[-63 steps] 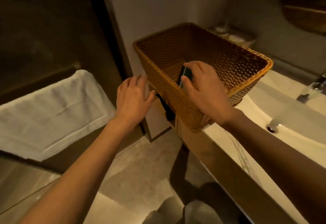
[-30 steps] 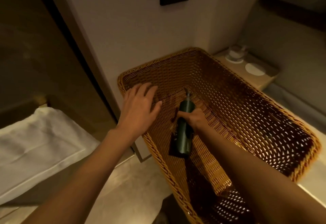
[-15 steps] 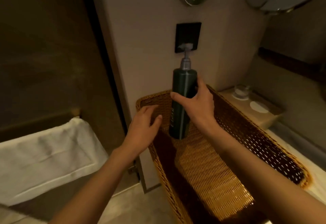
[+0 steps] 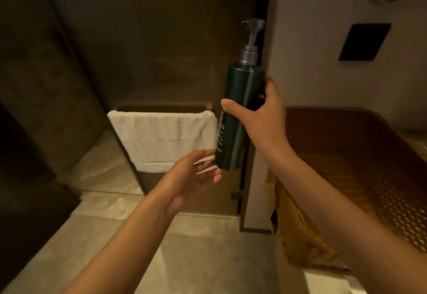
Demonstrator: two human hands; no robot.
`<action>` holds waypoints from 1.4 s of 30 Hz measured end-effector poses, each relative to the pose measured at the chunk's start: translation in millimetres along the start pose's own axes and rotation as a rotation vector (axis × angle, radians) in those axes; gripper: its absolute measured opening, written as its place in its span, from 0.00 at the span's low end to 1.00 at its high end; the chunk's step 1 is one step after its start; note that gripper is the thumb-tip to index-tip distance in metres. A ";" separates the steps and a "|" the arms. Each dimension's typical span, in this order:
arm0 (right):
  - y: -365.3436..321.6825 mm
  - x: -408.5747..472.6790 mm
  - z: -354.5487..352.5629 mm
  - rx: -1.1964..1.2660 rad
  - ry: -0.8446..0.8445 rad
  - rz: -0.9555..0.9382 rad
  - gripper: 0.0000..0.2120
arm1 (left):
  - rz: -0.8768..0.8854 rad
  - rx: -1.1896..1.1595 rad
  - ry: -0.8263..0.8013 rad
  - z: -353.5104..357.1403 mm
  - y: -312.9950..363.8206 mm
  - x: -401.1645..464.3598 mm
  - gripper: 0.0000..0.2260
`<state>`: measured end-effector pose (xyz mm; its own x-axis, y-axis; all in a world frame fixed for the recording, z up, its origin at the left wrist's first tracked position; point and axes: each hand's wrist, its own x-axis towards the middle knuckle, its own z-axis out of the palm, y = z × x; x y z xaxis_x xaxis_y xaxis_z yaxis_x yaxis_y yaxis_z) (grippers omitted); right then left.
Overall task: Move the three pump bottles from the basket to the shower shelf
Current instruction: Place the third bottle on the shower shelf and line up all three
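Dark green pump bottle point(image 4: 238, 118) upright in right hand's point(image 4: 263, 118) grip, left hand point(image 4: 196, 173) open-palmed just beneath its base.

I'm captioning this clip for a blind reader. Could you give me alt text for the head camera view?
A right hand holds a dark green pump bottle upright in the air, while the open left hand reaches toward its base. A wicker basket sits at right, and a white towel hangs behind.
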<state>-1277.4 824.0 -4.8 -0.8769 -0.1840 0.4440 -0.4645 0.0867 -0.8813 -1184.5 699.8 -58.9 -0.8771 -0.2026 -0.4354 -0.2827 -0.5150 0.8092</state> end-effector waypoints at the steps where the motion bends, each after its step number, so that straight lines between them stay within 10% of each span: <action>1: -0.5 -10.4 16.7 0.029 -0.042 0.012 0.32 | -0.022 -0.069 0.037 -19.1 -3.4 -10.5 0.14; 14: -70.1 -96.3 267.5 0.168 -0.521 -0.029 0.35 | 0.040 -0.645 0.447 -239.1 24.7 -119.3 0.15; 29: -121.9 -115.1 524.0 0.223 -0.613 -0.161 0.35 | 0.104 -0.728 0.515 -478.5 117.0 -131.4 0.14; 42: -66.0 26.2 722.9 0.254 -0.633 -0.099 0.32 | 0.126 -0.738 0.555 -610.9 242.2 20.4 0.15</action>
<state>-1180.3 105.7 -51.8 -0.5548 -0.7225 0.4125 -0.4274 -0.1779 -0.8864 -1033.7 62.1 -112.7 -0.5195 -0.5643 -0.6417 0.2873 -0.8226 0.4907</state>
